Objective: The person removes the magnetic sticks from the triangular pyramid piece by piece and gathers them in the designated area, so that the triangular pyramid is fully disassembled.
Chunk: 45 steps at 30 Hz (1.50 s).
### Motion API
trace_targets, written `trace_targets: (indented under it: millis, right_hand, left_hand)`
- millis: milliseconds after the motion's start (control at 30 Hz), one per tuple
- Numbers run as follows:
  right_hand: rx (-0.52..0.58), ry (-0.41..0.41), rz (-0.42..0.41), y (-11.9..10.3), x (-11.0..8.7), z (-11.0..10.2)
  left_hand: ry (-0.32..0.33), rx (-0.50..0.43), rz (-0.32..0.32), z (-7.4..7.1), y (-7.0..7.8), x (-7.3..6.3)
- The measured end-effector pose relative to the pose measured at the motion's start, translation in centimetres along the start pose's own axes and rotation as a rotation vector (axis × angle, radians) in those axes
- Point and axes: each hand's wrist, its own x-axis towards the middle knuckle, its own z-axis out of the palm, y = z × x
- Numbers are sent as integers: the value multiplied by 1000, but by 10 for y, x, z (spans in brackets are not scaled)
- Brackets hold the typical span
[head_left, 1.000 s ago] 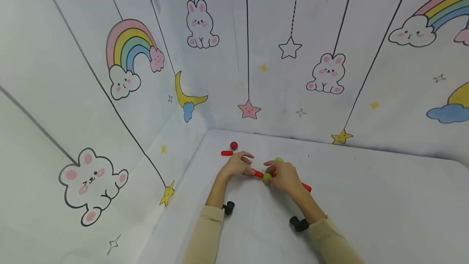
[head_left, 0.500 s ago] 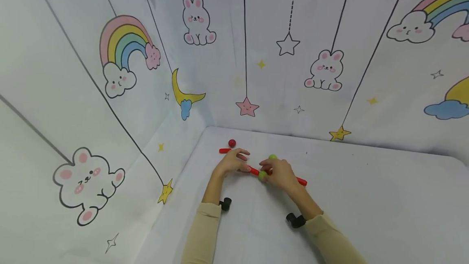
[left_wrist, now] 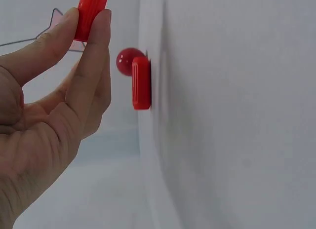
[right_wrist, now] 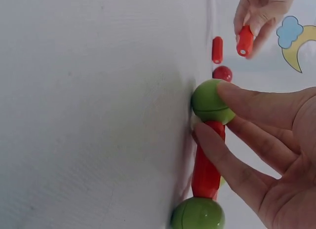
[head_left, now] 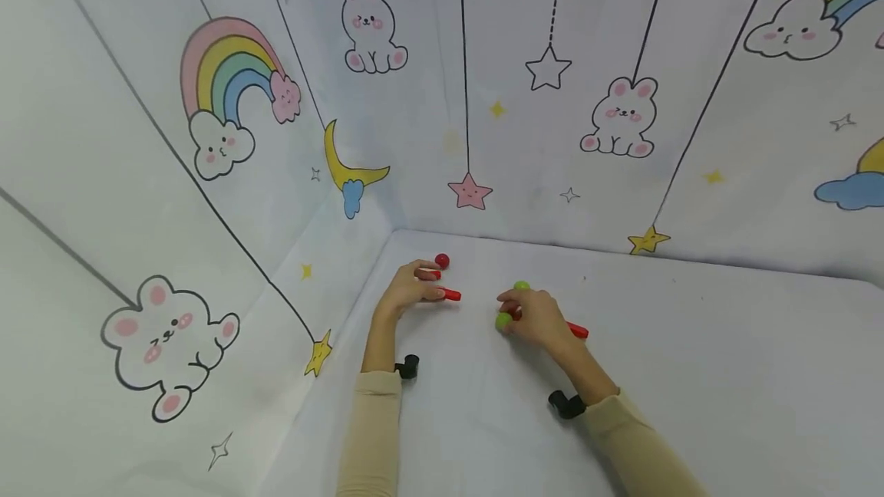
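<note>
My left hand [head_left: 407, 287] pinches a short red rod [left_wrist: 91, 14] between thumb and fingertips, raised off the table. Beyond it, a second red rod [left_wrist: 141, 83] lies beside a red ball [left_wrist: 129, 61]. At the middle of the table my right hand [head_left: 539, 317] holds a green ball [right_wrist: 212, 101] between thumb and finger. A red rod [right_wrist: 206, 165] runs from this ball to another green ball [right_wrist: 198, 214]. In the head view, a green ball [head_left: 521, 285] shows behind the right hand, and a red rod end [head_left: 578, 330] sticks out to its right.
The white-covered table [head_left: 470, 405] meets a white wall cloth [head_left: 511, 198] printed with rabbits, stars and rainbows at the back and left. Black wrist cameras [head_left: 568, 405] are strapped to both forearms.
My left hand has moved left and away with its red rod, leaving a gap between the rod and the green ball. The right hand stays at the green ball. The head view shifted slightly.
</note>
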Motion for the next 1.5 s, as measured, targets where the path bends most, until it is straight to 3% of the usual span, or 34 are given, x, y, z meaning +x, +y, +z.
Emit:
trace_targets:
  millis: [233, 400, 567, 800, 1200, 1500]
  right_hand:
    - [14, -6, -25, 2, 1, -4]
    - [26, -11, -10, 2, 1, -3]
    - [34, -16, 14, 1, 1, -1]
    - [31, -28, 16, 0, 1, 0]
    - [48, -58, -28, 6, 2, -3]
    - [39, -114, -64, 6, 2, -10]
  left_hand:
    - [80, 61, -35, -26, 0, 4]
    - [149, 125, -89, -33, -1, 10]
    - [171, 159, -140, -37, -9, 16]
    - [186, 104, -184, -38, -20, 24]
    - [233, 203, -174, -30, -22, 37]
    - [247, 215, -146, -30, -26, 38]
